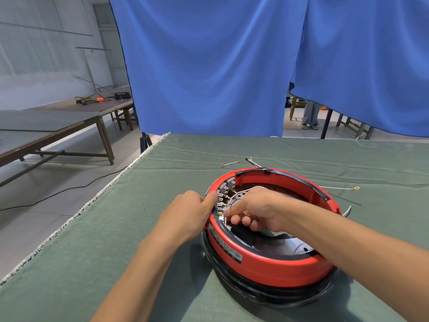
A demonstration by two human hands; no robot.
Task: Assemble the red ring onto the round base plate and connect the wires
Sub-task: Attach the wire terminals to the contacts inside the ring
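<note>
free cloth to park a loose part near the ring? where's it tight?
Bare green cloth left of the left hand, out to the frayed table edge, and the far strip toward the blue curtain. Tight: behind and right of the red ring, where loose wires lie, and at its terminal row under the right hand.

Both forearms are extended forward from the lower edge of the view, bare to the wrist. The left hand (188, 214) is held palm down, fingers curled, thumb pointed right. The right hand (257, 211) is angled leftward, index finger extended, remaining fingers curled under. The hands are positioned near one another, not touching.
</note>
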